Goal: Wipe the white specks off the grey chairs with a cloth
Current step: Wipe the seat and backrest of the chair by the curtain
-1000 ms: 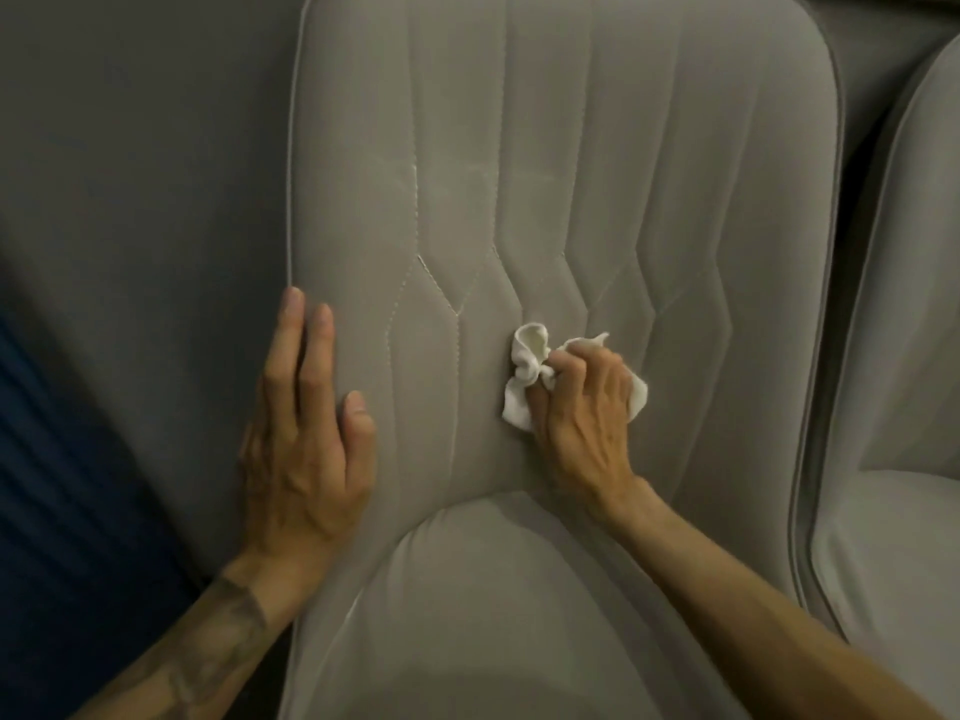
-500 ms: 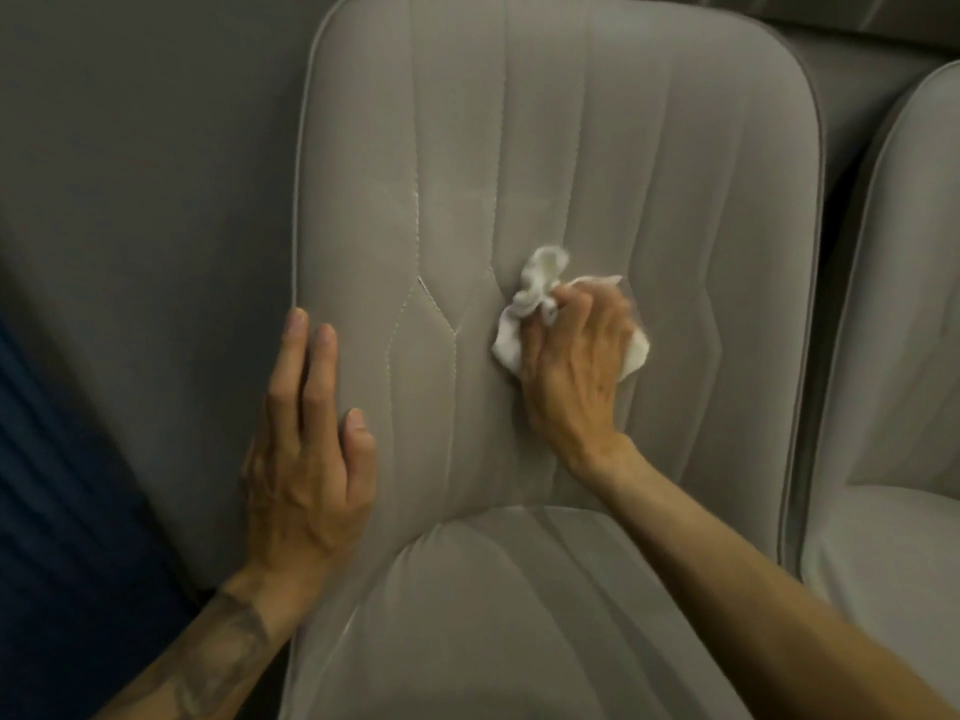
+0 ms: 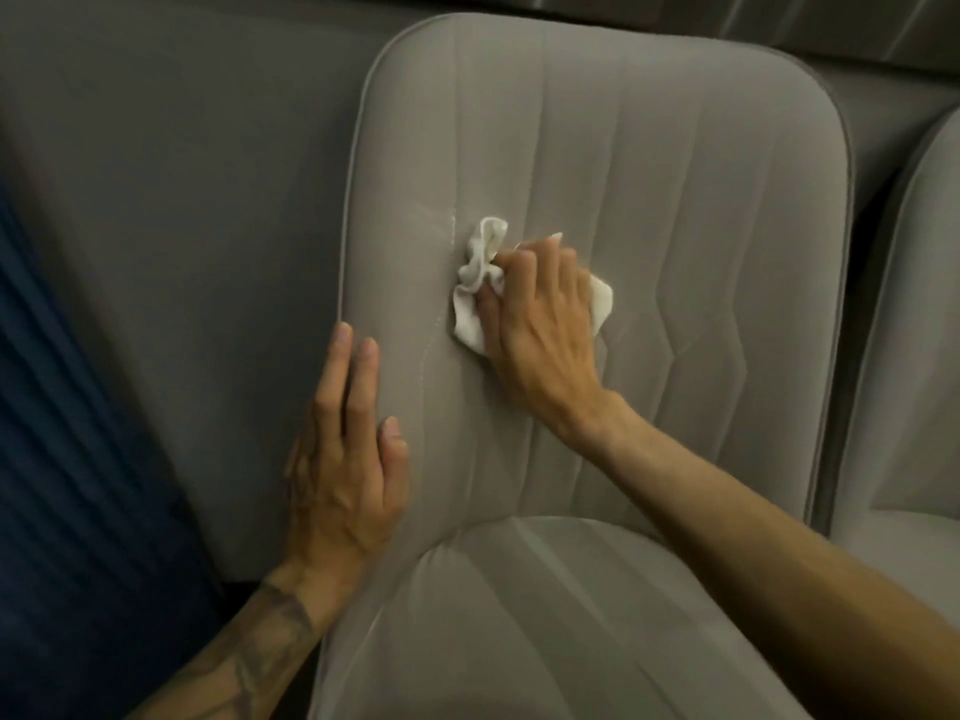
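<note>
White crumpled cloth (image 3: 475, 283) sits left of centre on the backrest of the grey padded fabric chair (image 3: 701, 174), bunched in the right hand's (image 3: 543, 330) curled grip. Pale specks (image 3: 451, 220) run up the backrest's left seam, just above-left of the cloth. Left hand (image 3: 345, 470), flat with fingers straight, braces the backrest's left edge. A second ago the cloth was lower, further right.

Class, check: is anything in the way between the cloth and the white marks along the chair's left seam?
Nothing visible. The right hand presses the cloth on the chair back, right beside the white marks.
</note>
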The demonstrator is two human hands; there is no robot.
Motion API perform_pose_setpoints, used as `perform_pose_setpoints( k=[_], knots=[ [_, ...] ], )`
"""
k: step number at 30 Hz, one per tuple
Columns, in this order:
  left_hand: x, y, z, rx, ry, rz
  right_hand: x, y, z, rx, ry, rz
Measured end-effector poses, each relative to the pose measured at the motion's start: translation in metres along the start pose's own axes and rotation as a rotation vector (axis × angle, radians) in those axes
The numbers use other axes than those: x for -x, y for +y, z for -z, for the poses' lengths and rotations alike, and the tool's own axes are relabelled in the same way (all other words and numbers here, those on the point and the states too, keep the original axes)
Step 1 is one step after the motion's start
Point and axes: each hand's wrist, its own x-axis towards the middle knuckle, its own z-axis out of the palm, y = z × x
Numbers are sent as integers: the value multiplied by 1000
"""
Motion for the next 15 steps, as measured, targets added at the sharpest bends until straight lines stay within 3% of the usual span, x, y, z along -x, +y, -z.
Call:
perform_pose_setpoints(
  k=[2,7,9,12,15],
  knots=[
    [1,1,-1,4,-3,4,-22,23,11,89,40,27],
    [2,-2,-1,8,-13,11,-75,35,11,165,263,-310],
    [2,-2,-1,-4,-11,20,-58,11,3,105,222,-235],
    [2,-2,-1,-2,-21,24,-29,1,9,-11,-18,16],
    [2,-1,-2,-5,-15,17,-65,25,18,40,35,58]
  ],
)
